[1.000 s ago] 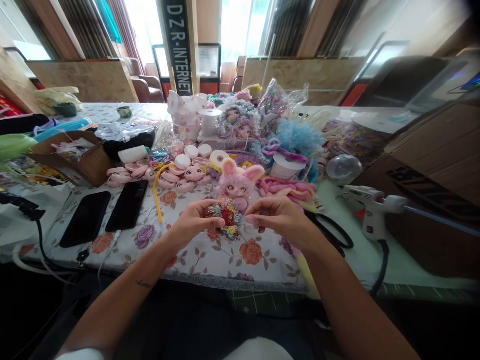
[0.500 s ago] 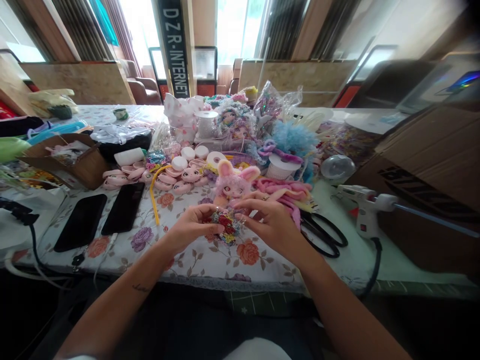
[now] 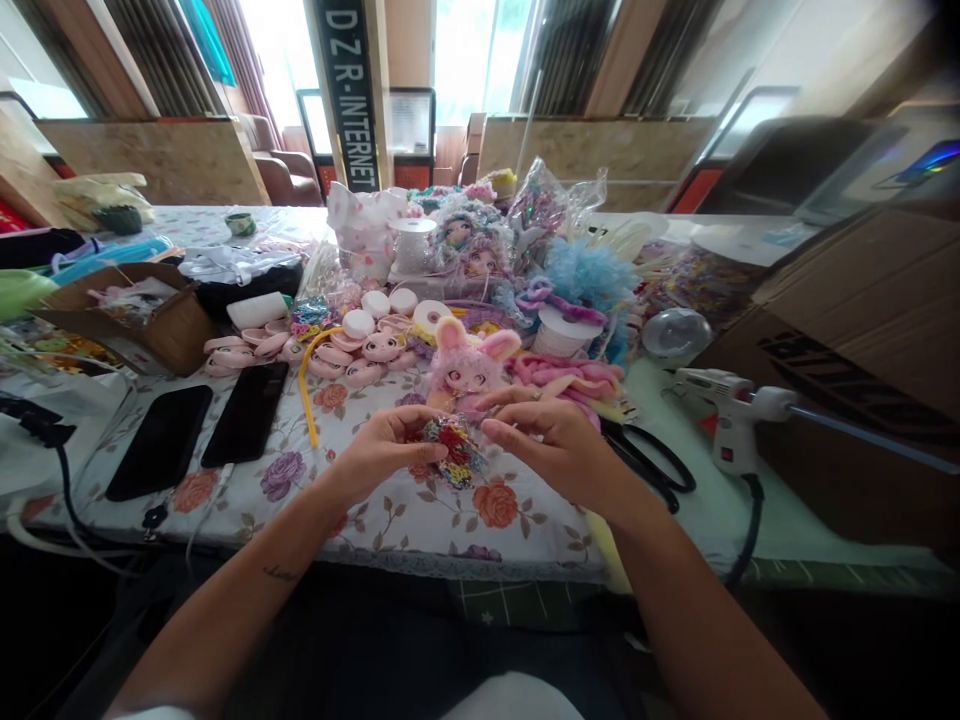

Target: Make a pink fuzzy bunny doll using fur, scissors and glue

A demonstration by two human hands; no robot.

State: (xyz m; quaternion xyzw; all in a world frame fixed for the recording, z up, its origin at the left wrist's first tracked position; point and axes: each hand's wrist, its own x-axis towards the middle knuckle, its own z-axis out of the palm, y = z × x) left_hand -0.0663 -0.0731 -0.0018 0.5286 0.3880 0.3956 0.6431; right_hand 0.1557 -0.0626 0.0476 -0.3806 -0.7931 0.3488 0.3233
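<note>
My left hand [image 3: 386,445] is closed on a bunch of small multicoloured chains [image 3: 454,450], red, yellow and blue, with metal bits, held just above the flowered cloth. My right hand [image 3: 544,435] is at the bunch's right side, its fingers curled toward the thumb. Whatever lies between those fingertips is too small to make out. Right behind the hands sits a pink plush doll [image 3: 465,370] with rabbit ears. Black-handled scissors [image 3: 660,455] lie beside my right wrist, partly hidden by it.
Two black phones [image 3: 161,440] lie on the left. Pink doll faces [image 3: 382,345], white spools [image 3: 566,330] and pink fuzzy strips [image 3: 562,375] crowd the back. On the right are a glue gun [image 3: 731,410] and a cardboard box [image 3: 847,400]. A yellow strip [image 3: 609,555] shows by my right forearm.
My right hand has shifted slightly right, away from the bunch. The bunch now hangs more to the right from my left hand. A yellow strip has appeared beside my right forearm.
</note>
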